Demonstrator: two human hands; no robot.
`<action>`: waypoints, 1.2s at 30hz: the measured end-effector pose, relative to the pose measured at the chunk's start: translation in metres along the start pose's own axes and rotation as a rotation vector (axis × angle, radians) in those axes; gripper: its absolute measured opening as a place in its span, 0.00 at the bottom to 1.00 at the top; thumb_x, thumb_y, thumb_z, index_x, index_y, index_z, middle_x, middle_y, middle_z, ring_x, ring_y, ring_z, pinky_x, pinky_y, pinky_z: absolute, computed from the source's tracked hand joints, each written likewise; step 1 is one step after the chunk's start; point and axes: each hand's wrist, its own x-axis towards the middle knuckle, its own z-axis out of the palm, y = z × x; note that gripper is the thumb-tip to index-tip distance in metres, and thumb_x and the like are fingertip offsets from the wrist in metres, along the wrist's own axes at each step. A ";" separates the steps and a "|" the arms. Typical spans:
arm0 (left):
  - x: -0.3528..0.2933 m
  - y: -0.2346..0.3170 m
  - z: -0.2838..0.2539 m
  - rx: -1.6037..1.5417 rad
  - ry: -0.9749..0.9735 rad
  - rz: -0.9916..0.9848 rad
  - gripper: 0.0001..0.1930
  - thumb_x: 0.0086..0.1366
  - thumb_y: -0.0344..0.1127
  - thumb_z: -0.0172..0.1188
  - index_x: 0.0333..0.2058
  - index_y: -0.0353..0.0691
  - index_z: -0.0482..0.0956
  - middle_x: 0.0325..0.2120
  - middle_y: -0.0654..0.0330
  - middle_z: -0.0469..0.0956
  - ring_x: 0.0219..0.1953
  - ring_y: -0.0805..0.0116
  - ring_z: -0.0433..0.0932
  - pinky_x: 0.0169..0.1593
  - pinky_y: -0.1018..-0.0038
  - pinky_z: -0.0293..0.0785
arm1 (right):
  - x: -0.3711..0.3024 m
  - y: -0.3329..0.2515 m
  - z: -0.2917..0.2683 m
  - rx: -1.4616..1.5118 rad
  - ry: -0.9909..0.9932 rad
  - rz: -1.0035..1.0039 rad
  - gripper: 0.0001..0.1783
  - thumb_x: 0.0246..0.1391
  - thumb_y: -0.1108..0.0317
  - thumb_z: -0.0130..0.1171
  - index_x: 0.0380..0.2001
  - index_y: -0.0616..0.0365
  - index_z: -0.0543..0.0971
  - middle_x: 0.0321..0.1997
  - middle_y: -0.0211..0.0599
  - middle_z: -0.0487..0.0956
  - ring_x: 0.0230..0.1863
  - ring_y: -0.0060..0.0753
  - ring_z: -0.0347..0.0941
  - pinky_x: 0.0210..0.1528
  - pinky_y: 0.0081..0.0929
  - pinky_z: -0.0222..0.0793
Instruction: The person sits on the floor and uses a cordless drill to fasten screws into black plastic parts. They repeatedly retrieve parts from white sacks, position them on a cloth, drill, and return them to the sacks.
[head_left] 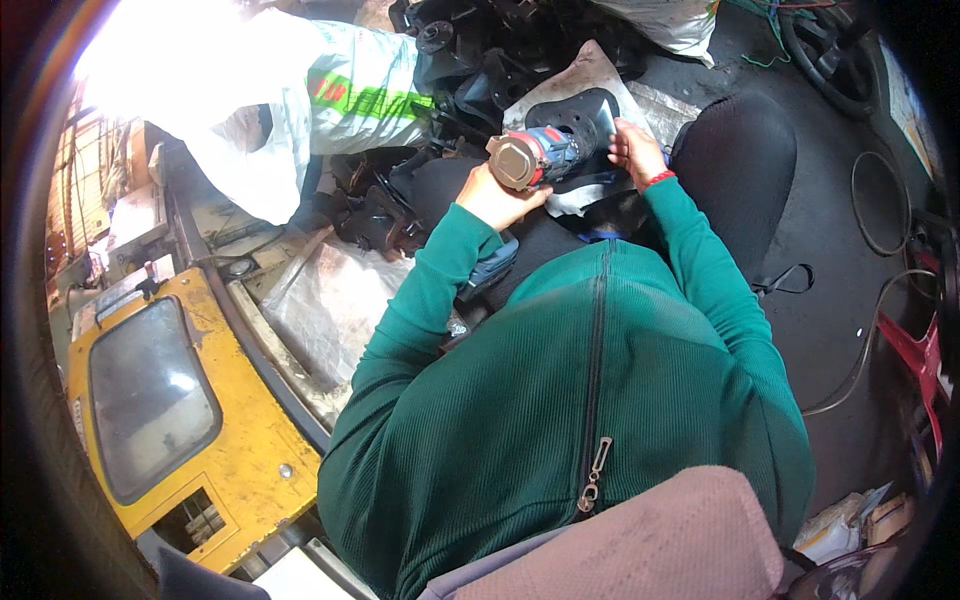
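My left hand (492, 203) is wrapped around a blue and red cordless drill (548, 150). Its round rear end faces me, while its front points away toward a black moulded part (572, 108). The drill's tip is hidden behind its body. My right hand (637, 153) has its fingers closed at the right edge of that part, beside a shiny grey-blue face. What exactly the fingertips pinch is partly hidden. Beneath the black part lies a pale, dirty sheet (590, 68), over my lap between my knees.
Black parts (480, 70) are heaped ahead, beside a white and green sack (365, 90). To my left stands a yellow machine panel (240, 400) with a dark window. A cable (855, 375) curls across the grey floor at right, near a red frame (915, 365). Another white sack (670, 25) stands far ahead.
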 end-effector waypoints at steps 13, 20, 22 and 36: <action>-0.043 0.011 0.012 -0.121 0.072 0.156 0.27 0.47 0.45 0.69 0.42 0.35 0.74 0.37 0.51 0.79 0.40 0.61 0.79 0.45 0.70 0.75 | -0.065 -0.025 0.006 0.390 -0.471 0.135 0.26 0.57 0.72 0.50 0.59 0.58 0.60 0.57 0.42 0.68 0.39 0.25 0.73 0.47 0.29 0.74; -0.048 0.002 0.004 -0.132 0.140 0.173 0.28 0.47 0.39 0.70 0.46 0.35 0.71 0.33 0.58 0.77 0.34 0.72 0.76 0.38 0.73 0.73 | -0.076 -0.035 0.022 0.403 -0.647 0.165 0.28 0.57 0.74 0.48 0.61 0.58 0.57 0.59 0.50 0.65 0.49 0.35 0.73 0.50 0.31 0.74; -0.049 -0.004 0.002 -0.173 0.138 0.178 0.28 0.47 0.37 0.70 0.46 0.35 0.70 0.35 0.58 0.77 0.36 0.72 0.76 0.40 0.73 0.73 | -0.073 -0.035 0.020 0.363 -0.689 0.171 0.29 0.57 0.74 0.48 0.62 0.58 0.55 0.60 0.51 0.64 0.49 0.36 0.73 0.50 0.31 0.74; -0.057 -0.022 -0.014 -0.474 0.073 0.105 0.22 0.48 0.38 0.70 0.38 0.32 0.73 0.22 0.61 0.76 0.20 0.77 0.73 0.23 0.78 0.71 | -0.065 -0.029 0.021 0.169 -0.600 0.264 0.17 0.56 0.67 0.55 0.47 0.63 0.71 0.42 0.37 0.77 0.40 0.23 0.76 0.43 0.21 0.76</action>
